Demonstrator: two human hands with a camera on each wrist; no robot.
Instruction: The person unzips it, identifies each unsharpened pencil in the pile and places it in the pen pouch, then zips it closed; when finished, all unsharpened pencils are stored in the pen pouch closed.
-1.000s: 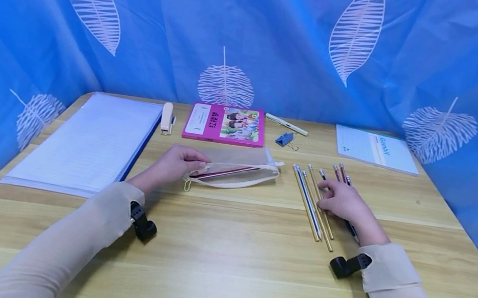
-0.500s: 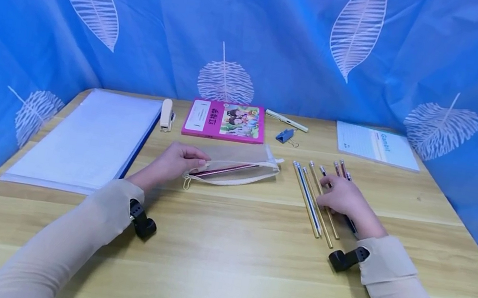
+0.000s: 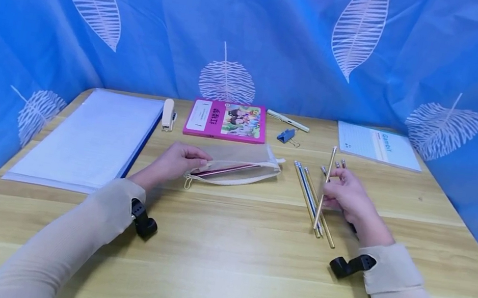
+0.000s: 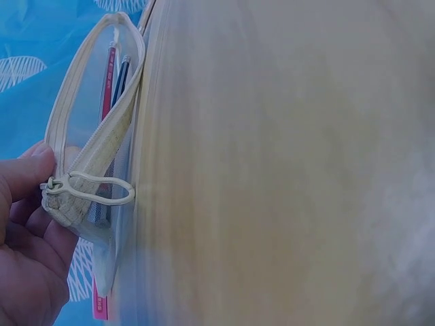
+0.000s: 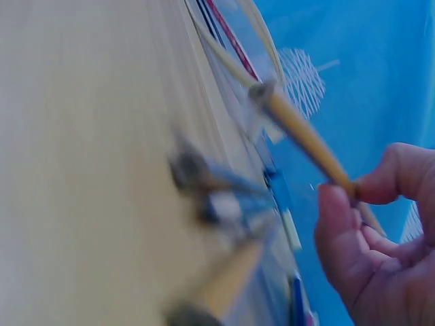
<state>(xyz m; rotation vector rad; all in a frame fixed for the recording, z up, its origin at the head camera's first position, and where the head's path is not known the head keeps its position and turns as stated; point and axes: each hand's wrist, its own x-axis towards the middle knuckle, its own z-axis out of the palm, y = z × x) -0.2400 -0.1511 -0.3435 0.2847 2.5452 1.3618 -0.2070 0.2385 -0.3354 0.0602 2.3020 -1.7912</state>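
My left hand pinches the zip end of a pale see-through pencil pouch. In the left wrist view the pouch's mouth gapes, and a red pencil and a dark pencil lie inside. A cream loop hangs from its zip. My right hand pinches a gold pencil between thumb and fingers, raised and tilted over the others. Below and left of that hand lie several gold and blue-striped pencils. Further dark and red pencils are partly hidden behind the right hand.
Behind the pouch lie a pink book, a pale green pen and a blue binder clip. A white stapler stands beside a stack of paper at left. A notebook lies back right.
My right hand has taken a gold pencil up from the group and turned it more upright. The left hand keeps its hold on the pouch.
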